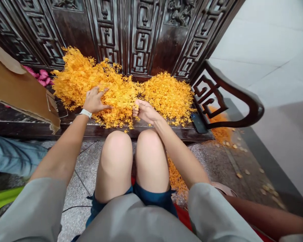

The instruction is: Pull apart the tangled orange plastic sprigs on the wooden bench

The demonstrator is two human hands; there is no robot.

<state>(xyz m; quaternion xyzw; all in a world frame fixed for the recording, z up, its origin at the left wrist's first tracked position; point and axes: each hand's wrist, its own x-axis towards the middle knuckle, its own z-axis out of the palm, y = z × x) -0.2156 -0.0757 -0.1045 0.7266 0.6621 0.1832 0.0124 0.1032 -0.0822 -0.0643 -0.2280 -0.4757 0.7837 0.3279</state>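
A large heap of small orange artificial flower pieces (91,75) covers the seat of a dark carved wooden bench (73,129). A second, rounder orange pile (168,95) lies to its right. My left hand (95,100), with a white wristband, rests palm-down on the left heap with fingers spread. At the gap between the two piles my right hand (145,111) has its fingers pinched on a few orange pieces (135,107). Both my bare knees sit just below the bench edge.
A brown cardboard box (20,89) lies on the bench at the left with pink flower pieces (41,76) behind it. A dark phone (198,122) rests by the curved armrest (232,97). Orange scraps litter the floor (224,134). Another person's arm (267,218) shows at lower right.
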